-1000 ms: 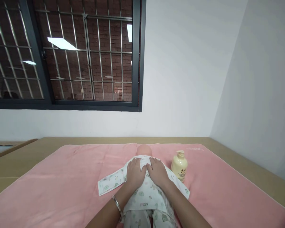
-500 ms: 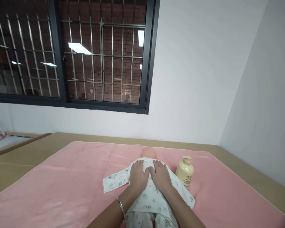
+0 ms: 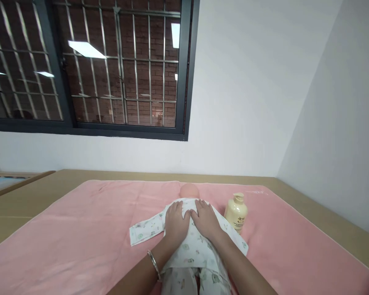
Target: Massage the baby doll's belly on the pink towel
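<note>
A baby doll (image 3: 190, 191) with a bald head lies on a pink mat, its head pointing away from me. It wears a white printed top (image 3: 190, 250) and matching trousers (image 3: 213, 282); one sleeve (image 3: 147, 230) stretches out flat to the left. My left hand (image 3: 176, 219), with a silver bangle on the wrist, rests flat on the upper left of the doll's torso. On the upper right lies my right hand (image 3: 206, 219), also flat with fingers extended. The two thumbs nearly meet in the middle. Whether the doll faces up or down I cannot tell.
A pale yellow pump bottle (image 3: 236, 213) stands right of the doll, close to the right sleeve. The pink mat (image 3: 89, 237) covers a tan surface (image 3: 18, 213) that meets a white wall (image 3: 240, 102). A barred window (image 3: 123, 73) is at the upper left.
The camera view has shifted slightly, so the window sits farther left and higher. Both hands stay on the doll's torso with no clear movement.
</note>
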